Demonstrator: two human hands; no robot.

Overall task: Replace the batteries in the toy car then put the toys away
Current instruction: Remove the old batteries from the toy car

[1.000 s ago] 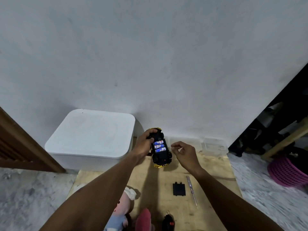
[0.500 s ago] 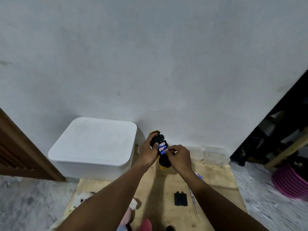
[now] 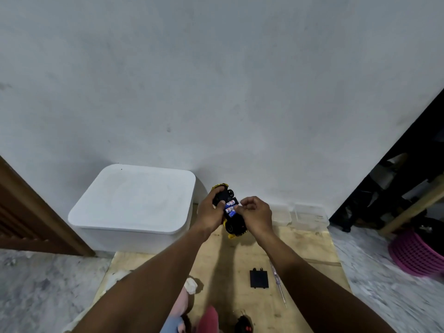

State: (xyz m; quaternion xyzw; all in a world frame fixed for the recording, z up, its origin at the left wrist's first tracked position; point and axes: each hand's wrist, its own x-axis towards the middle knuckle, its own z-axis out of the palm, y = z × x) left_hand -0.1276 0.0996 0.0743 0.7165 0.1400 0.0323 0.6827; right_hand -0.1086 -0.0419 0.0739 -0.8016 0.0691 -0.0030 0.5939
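Left hand (image 3: 212, 215) gripping upturned toy car (image 3: 236, 226), right hand (image 3: 256, 216) curled at its batteries (image 3: 230, 208), grasp unclear

Light: dim, cool and even across the white wall (image 3: 216, 80); no glare.
Shadows: one long dark streak on the wooden board (image 3: 307, 241), running from under the toy car (image 3: 236, 228) toward the camera; the opening (image 3: 396, 188) at right is near black.
Blur: marble floor (image 3: 396, 296) smeared at lower right; labels on the batteries (image 3: 230, 207) unreadable.
Distortion: wide-angle bending at the edges.
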